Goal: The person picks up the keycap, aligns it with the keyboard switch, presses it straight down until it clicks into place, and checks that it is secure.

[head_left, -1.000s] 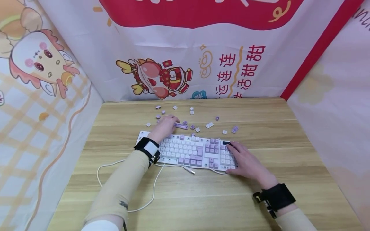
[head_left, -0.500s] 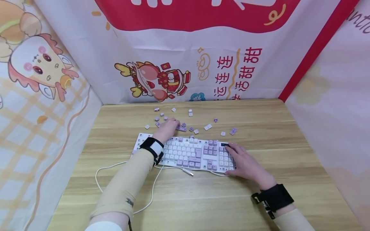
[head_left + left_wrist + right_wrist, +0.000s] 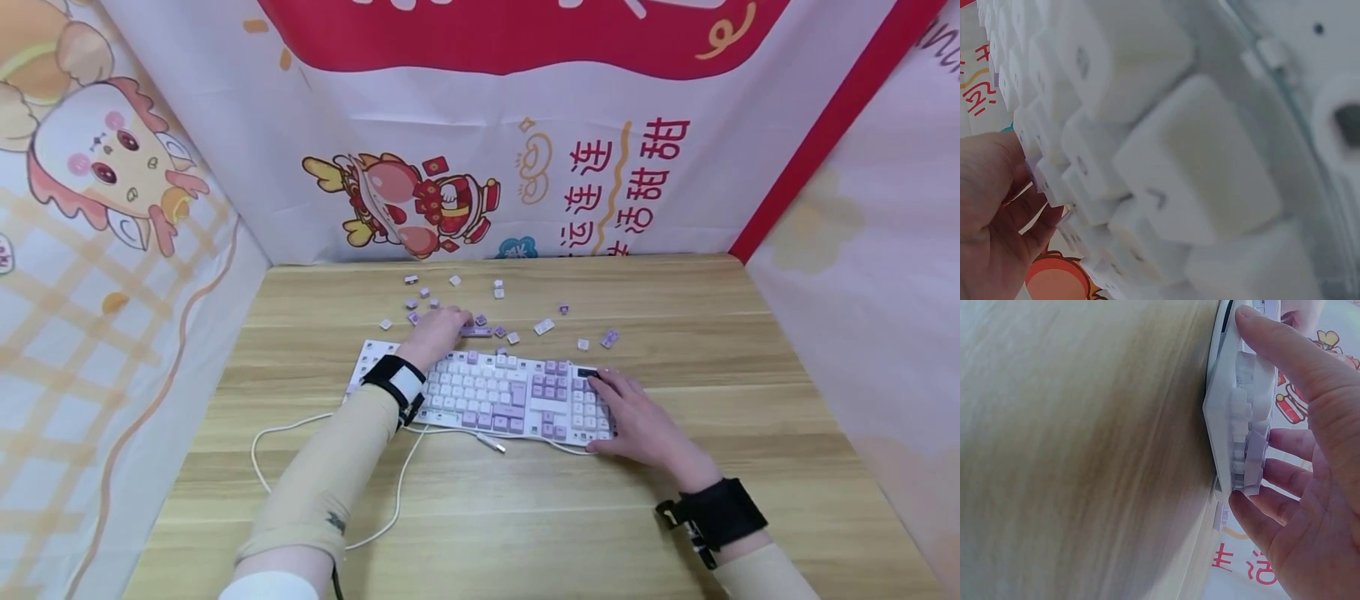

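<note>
A white and lavender keyboard (image 3: pixel 549 406) lies across the table, with several key positions bare. My right hand (image 3: pixel 641 421) grips its right end; in the right wrist view the thumb (image 3: pixel 1285 350) rests on the near edge and the fingers reach the far side. Beyond the keyboard, my left hand (image 3: pixel 437 335) has its fingertips at the left end of a long purple keycap (image 3: pixel 477 332) and appears to pinch it. White keycaps on the keyboard (image 3: pixel 1197 162) fill the left wrist view, partly hiding the curled fingers of the left hand (image 3: pixel 988 206).
Several loose keycaps lie behind the keyboard, among them a wide white one (image 3: pixel 543 327) and a purple one (image 3: pixel 609 337). A white cable (image 3: pixel 401 492) loops in front, its USB plug (image 3: pixel 491 443) near the keyboard's front edge. Printed cloth (image 3: pixel 450 108) walls the table.
The left hand has moved slightly right, and the long purple keycap has shifted right and turned more level with it. My right hand stays on the keyboard's end.
</note>
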Demonstrator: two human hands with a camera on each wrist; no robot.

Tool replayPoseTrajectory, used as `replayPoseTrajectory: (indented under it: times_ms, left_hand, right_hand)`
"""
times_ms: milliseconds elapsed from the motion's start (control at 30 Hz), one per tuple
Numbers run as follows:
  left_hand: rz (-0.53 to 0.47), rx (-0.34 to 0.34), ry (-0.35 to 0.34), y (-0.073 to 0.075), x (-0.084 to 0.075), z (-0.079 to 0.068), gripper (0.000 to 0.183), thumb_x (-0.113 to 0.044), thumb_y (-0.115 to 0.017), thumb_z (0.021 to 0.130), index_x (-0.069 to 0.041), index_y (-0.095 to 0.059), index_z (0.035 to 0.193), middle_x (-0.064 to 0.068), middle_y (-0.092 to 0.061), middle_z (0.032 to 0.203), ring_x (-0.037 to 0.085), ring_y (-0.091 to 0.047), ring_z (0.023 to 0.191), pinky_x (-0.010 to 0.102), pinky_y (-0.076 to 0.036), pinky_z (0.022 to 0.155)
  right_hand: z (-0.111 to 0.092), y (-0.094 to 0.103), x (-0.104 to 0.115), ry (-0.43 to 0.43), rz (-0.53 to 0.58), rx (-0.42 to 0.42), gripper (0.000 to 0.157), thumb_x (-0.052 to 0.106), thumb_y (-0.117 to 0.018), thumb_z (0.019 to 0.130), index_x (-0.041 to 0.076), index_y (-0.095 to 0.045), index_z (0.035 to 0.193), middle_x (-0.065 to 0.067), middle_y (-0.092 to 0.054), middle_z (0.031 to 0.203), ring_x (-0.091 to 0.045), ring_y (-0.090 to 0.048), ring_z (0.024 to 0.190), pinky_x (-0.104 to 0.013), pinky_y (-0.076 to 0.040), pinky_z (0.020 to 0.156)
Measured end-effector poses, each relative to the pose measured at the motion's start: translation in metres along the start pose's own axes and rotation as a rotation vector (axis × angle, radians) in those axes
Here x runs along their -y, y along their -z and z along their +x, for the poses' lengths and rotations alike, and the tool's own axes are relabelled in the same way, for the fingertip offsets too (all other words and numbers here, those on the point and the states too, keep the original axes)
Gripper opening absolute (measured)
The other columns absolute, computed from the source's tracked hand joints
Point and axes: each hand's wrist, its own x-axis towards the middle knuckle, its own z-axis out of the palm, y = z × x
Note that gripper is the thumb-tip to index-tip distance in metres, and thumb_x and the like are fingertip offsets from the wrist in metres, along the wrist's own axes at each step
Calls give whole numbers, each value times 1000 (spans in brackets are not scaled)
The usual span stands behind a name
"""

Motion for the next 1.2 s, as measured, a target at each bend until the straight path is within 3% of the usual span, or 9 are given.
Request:
replayPoseTrajectory:
  times_ms: [233,467,733,1000,1200]
  left_hand:
    - [-91,-26,-44,4,3,-7,46,-13,-67,94,-14,-54,138,10,-65,130,26,-64,117,41,-53,102]
    - [-234,11,-55,11,-1,-15,45,-14,-63,97,-15,-52,140,12,-61,135,27,-60,125,44,-50,107]
    - [-411,12,-69,15,1,-23,45,-17,-59,100,-22,-47,144,6,-64,126,23,-62,116,44,-53,100]
    - [-420,12,-130,23,0,-29,38,-18,-58,101,-21,-55,139,5,-59,139,26,-54,132,48,-45,112]
    - [-366,14,-155,29,1,-39,38,-23,-63,99,-18,-60,137,5,-56,138,24,-53,130,45,-46,111]
  right_hand:
    - [1,0,-2,-2,3,7,108,52,-87,70,3,-36,152,-23,-33,158,-46,-32,145,-59,-37,115]
    - [-1,-1,-3,3,5,5,109,52,-86,70,3,-35,152,-23,-33,158,-46,-32,145,-60,-37,115]
    - [0,0,-1,19,9,-14,107,51,-87,70,2,-37,152,-24,-34,157,-46,-33,144,-60,-37,114]
    - [0,-3,-3,24,10,-33,106,49,-88,69,1,-38,151,-25,-35,157,-47,-34,143,-60,-38,113]
    - [1,-2,-3,21,9,-18,106,49,-87,71,2,-37,151,-24,-33,158,-46,-33,144,-60,-38,114]
